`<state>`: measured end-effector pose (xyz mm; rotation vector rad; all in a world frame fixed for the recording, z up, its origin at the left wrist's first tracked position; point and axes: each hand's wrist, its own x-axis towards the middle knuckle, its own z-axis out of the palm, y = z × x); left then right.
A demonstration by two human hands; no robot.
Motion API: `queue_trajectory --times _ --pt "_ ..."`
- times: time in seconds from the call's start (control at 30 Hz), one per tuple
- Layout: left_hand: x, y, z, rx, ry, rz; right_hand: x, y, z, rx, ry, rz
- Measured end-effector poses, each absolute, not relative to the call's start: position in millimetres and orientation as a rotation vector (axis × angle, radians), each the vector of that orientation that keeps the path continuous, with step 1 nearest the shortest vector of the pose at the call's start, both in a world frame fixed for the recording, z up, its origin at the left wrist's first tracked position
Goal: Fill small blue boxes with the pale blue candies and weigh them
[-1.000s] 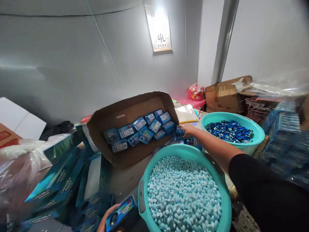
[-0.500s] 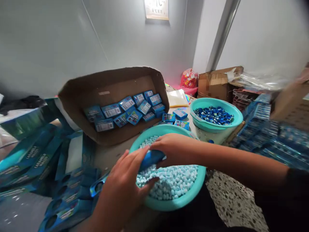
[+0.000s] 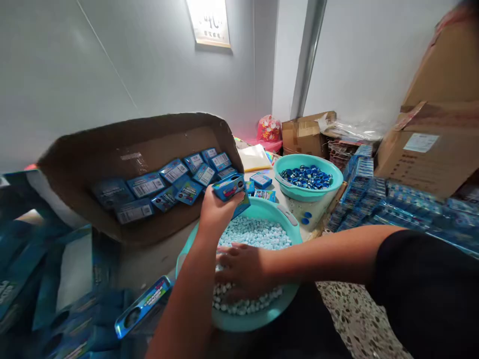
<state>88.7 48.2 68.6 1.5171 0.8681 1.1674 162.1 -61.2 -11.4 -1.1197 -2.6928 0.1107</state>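
Observation:
My left hand (image 3: 219, 212) is closed around a small blue printed box (image 3: 229, 187), lifted above the far left rim of a turquoise basin (image 3: 262, 321). The basin holds many small pale blue and white pellets (image 3: 258, 232). My right hand (image 3: 245, 271) lies on these pellets, fingers stretched and apart, pointing left. Some fingertips are partly sunk among them. Behind the held box stands a tilted cardboard carton (image 3: 149, 124) with several similar blue boxes (image 3: 189, 192) lying in it.
Another turquoise basin (image 3: 310, 197) holds shiny blue pieces (image 3: 309, 177); two blue discs (image 3: 307, 218) lie in front of it. Blue packs (image 3: 355, 184) are stacked at the right by a large carton (image 3: 430, 154). A long blue carton piece with a round hole (image 3: 142, 306) sits at lower left.
My left hand has risen up and away, carrying the blue box toward the carton. My right hand has let go of the blue item and dropped onto the pellets. The view has turned right.

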Motion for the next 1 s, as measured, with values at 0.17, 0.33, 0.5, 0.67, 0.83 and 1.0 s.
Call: queue_trajectory --times 0.17,0.33,0.5,0.67,0.83,1.0 --pt "98 58 57 1.632 0.966 1.228 199 -20 -18 -1.212 -2.772 0.071" --pt "84 67 39 1.706 1.033 1.054 226 8 -24 -1.431 -2.51 0.275" --pt "73 78 43 1.787 1.115 1.026 233 27 -32 -1.46 -2.184 0.714" --pt "73 86 37 1.895 1.052 0.904 224 23 -38 -1.379 -1.889 1.097" --pt "79 90 28 1.928 1.025 0.831 200 0 -36 -1.514 -1.509 1.246" --pt "84 95 16 1.905 0.915 0.713 177 -19 -22 -1.515 -1.071 1.513"
